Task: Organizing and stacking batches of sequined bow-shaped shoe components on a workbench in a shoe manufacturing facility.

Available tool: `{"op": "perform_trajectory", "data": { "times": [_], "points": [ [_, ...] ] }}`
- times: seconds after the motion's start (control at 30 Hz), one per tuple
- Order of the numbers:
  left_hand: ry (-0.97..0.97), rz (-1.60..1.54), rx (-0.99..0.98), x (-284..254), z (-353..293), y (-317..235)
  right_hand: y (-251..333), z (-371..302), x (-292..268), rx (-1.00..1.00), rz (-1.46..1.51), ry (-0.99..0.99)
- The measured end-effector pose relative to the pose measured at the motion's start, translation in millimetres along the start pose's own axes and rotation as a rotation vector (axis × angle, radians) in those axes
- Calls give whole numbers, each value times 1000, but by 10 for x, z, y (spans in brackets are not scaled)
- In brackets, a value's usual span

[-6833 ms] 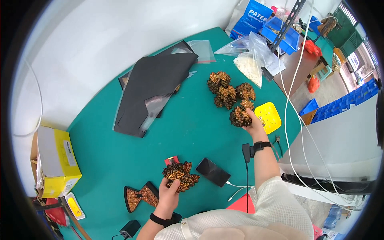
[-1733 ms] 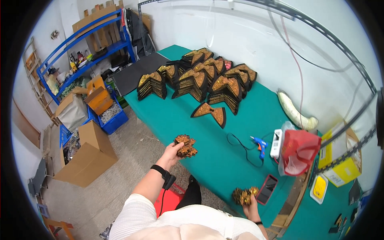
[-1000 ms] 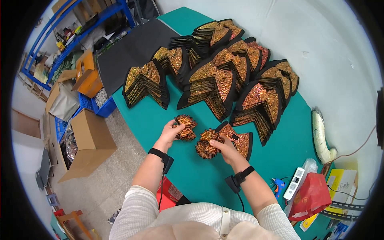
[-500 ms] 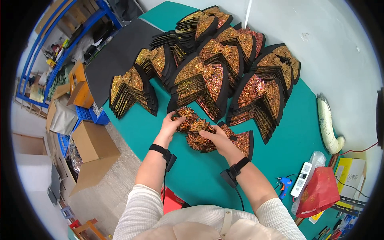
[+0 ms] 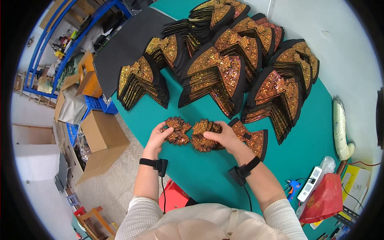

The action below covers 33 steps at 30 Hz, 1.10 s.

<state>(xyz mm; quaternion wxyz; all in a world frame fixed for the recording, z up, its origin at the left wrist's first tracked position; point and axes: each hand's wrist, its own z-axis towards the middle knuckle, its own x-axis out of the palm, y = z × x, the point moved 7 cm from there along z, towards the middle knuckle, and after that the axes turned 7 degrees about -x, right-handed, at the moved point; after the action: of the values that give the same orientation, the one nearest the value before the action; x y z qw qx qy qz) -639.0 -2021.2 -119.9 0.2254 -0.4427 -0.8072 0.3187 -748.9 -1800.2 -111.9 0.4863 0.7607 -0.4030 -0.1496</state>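
Pleated sequined bundles (image 5: 178, 136), sitting mid-frame: pinching one by its left side with the left hand (image 5: 159, 137), the other near its middle with the right hand (image 5: 225, 137). Probably handling as light, springy, scratchy; likely gripping best at the waist. Not seeing undersides or most fingertips; losing part of the flat bow (image 5: 257, 142) behind the right hand.

Left bundle (image 5: 177, 137): copper-orange, patterned, dark-trimmed, with a serrated outline and a pinched waist between spread lobes. Right bundle (image 5: 199, 138): same coloring; closely stacked ridged layers, with pointed tips around the rim. Both are held by hand, just beside each other, over the tabletop (image 5: 192, 172), inboard of its left edge toward the near end. Contact with the surface cannot be determined.
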Motion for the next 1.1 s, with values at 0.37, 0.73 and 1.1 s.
{"op": "perform_trajectory", "data": {
  "times": [0.37, 0.73, 1.1],
  "points": [
    [-9, 97, 46, 74, 71, 146, 141, 327, -23, 86, -273, -43],
    [-350, 151, 257, 124, -118, 396, -5, 412, 66, 52, -359, -24],
    [-453, 275, 202, 43, -94, 573, 192, 242, 169, -329, -582, -39]
  ]
}}
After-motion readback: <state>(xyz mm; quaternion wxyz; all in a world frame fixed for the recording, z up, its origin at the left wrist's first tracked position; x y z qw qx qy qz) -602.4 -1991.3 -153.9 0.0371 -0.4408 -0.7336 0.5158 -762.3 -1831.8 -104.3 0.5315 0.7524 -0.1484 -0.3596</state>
